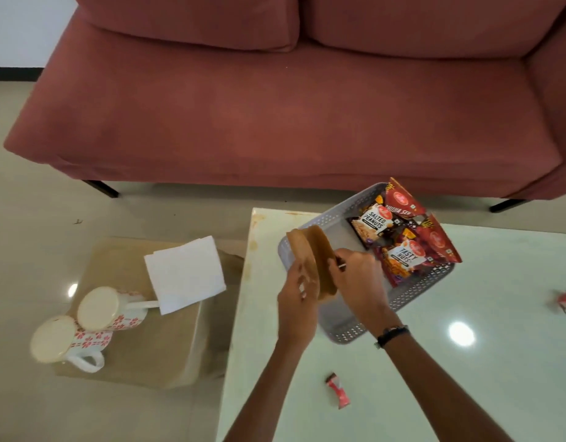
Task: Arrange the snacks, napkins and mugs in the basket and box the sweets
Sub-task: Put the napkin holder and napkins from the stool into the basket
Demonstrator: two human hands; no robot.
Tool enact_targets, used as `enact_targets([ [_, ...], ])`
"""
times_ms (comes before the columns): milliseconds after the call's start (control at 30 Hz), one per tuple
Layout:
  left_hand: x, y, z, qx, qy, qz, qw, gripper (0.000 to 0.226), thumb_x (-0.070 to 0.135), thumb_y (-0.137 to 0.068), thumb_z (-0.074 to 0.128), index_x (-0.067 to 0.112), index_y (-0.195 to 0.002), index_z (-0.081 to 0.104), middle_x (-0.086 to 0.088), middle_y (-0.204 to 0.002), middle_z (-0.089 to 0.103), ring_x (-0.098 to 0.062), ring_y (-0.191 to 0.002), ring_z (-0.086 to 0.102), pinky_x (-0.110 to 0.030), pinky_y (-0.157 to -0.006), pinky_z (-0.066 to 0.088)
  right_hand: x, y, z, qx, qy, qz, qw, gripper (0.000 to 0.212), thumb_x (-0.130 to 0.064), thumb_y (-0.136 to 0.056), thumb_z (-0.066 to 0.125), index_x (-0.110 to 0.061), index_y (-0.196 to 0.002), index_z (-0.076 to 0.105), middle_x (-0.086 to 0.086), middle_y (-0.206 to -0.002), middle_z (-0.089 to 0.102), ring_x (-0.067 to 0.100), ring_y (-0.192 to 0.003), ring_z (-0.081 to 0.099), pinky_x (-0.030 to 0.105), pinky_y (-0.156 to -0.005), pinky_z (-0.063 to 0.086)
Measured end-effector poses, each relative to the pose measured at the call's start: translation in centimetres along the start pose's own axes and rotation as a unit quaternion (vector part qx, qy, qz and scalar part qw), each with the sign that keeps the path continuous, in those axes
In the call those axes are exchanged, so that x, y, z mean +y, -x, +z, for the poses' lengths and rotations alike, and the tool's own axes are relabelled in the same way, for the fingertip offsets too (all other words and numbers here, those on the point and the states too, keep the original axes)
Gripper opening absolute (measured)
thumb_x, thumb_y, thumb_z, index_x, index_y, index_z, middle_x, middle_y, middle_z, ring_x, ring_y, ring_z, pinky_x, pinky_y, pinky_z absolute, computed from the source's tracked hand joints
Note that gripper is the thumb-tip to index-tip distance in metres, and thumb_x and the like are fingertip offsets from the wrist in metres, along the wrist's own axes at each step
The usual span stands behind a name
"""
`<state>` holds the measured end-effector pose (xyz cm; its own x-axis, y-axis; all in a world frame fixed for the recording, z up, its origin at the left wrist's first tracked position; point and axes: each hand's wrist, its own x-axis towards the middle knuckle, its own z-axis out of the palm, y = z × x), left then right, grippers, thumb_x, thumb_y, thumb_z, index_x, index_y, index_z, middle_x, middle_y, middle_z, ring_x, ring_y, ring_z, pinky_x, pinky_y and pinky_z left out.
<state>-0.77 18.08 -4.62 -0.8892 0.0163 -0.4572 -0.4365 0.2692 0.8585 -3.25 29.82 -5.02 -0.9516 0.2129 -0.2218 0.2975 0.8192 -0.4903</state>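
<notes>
Head view shows both hands over the near-left corner of the grey basket (345, 333), which sits at the far-left part of the pale surface (466, 378). The left hand (296, 301) and the right hand (358, 282) each have a closed grip on a flap of a flat brown cardboard box (320, 260), pulling it open. It looks light, thin and easily creased, so holding it by the edges seems wise. Snack packets (399, 237) fill the basket's far end. Two wrapped sweets (337, 390) lie apart on the surface. Napkins (186, 275) and two mugs (98, 309), breakable, best lifted by their handles, wait on a brown stool.
</notes>
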Motion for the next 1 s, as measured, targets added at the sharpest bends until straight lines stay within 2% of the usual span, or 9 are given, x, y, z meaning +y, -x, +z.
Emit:
enact_targets([
  [67,0.3,-0.5,3.3,-0.062,0.016,0.0,0.998,0.038,0.026,-0.095,0.049,0.027,-0.132,0.041,0.014,-0.11,0.059,-0.003,-0.101,0.06,-0.006,-0.072,0.047,2.8,-0.7,-0.8,-0.003,0.005,0.014,1.0,0.019,-0.019,-0.093,0.054,-0.008,-0.09,0.07,0.008,-0.078,0.072,0.02,-0.065,0.065,0.034,-0.065,0.058],
  [167,-0.1,-2.0,6.9,-0.091,0.035,-0.02,0.995,0.038,0.023,-0.095,0.051,0.027,-0.131,0.042,0.008,-0.115,0.062,-0.011,-0.107,0.059,-0.016,-0.082,0.048,5.6,-2.1,-0.8,-0.002,0.013,0.016,1.0,0.018,-0.015,-0.093,0.053,-0.007,-0.091,0.069,0.01,-0.078,0.071,0.019,-0.066,0.063,0.031,-0.066,0.056],
  [267,-0.7,-3.3,8.8,-0.109,0.038,-0.024,0.993,0.03,0.019,-0.095,0.049,0.038,-0.117,0.043,0.018,-0.1,0.061,-0.001,-0.095,0.058,-0.014,-0.076,0.045,7.8,-3.9,0.2,-0.004,0.003,0.017,1.0,0.018,-0.013,-0.093,0.053,-0.004,-0.091,0.069,0.014,-0.08,0.072,0.027,-0.074,0.068,0.037,-0.069,0.058],
  [333,-1.4,-3.9,9.6,-0.117,0.04,-0.031,0.992,0.035,0.018,-0.095,0.049,0.039,-0.123,0.042,0.023,-0.097,0.059,0.005,-0.091,0.057,-0.014,-0.078,0.047,8.8,-4.7,0.8,-0.005,0.015,0.018,1.0,0.02,-0.013,-0.093,0.052,-0.002,-0.092,0.068,0.016,-0.082,0.071,0.03,-0.077,0.069,0.038,-0.069,0.058],
  [433,-2.4,-4.5,10.8,-0.13,0.038,-0.038,0.99,0.049,0.015,-0.095,0.049,0.029,-0.14,0.036,0.023,-0.101,0.061,0.0,-0.098,0.059,-0.031,-0.094,0.051,10.0,-5.1,1.4,0.002,0.038,0.021,0.999,0.018,-0.006,-0.093,0.05,0.0,-0.092,0.067,0.019,-0.085,0.07,0.034,-0.08,0.068,0.037,-0.068,0.057],
  [600,-2.5,-4.7,12.1,-0.136,0.015,-0.023,0.99,0.062,0.013,-0.096,0.047,0.032,-0.148,0.019,0.016,-0.122,0.059,-0.01,-0.115,0.057,-0.041,-0.102,0.048,11.6,-5.3,2.2,0.007,0.087,0.003,0.996,0.017,0.002,-0.091,0.048,0.002,-0.091,0.065,0.019,-0.083,0.069,0.036,-0.076,0.068,0.042,-0.067,0.058],
  [733,-2.1,-4.9,12.4,-0.132,-0.006,-0.017,0.991,0.067,0.017,-0.097,0.047,0.031,-0.15,0.009,-0.003,-0.141,0.051,-0.02,-0.129,0.049,-0.041,-0.105,0.045,11.9,-6.4,2.0,0.007,0.105,-0.023,0.994,0.018,0.0,-0.092,0.048,0.003,-0.093,0.065,0.02,-0.086,0.069,0.034,-0.077,0.067,0.042,-0.068,0.058],
  [867,-2.3,-5.1,12.4,-0.135,-0.028,-0.017,0.99,0.066,0.019,-0.097,0.046,0.032,-0.149,0.008,-0.005,-0.143,0.048,-0.023,-0.129,0.049,-0.041,-0.105,0.045,12.0,-6.4,2.2,0.009,0.1,-0.027,0.995,0.016,-0.002,-0.093,0.049,0.003,-0.098,0.063,0.02,-0.089,0.069,0.035,-0.081,0.067,0.043,-0.07,0.057],
  [1000,-1.7,-4.7,11.7,-0.125,-0.017,0.0,0.992,0.062,0.018,-0.096,0.047,0.035,-0.146,0.014,-0.005,-0.141,0.05,-0.024,-0.127,0.051,-0.037,-0.102,0.047,11.6,-5.0,2.0,0.064,0.09,0.001,0.994,0.027,-0.021,-0.097,0.046,-0.006,-0.115,0.059,0.014,-0.099,0.07,0.032,-0.079,0.07,0.038,-0.065,0.059],
])
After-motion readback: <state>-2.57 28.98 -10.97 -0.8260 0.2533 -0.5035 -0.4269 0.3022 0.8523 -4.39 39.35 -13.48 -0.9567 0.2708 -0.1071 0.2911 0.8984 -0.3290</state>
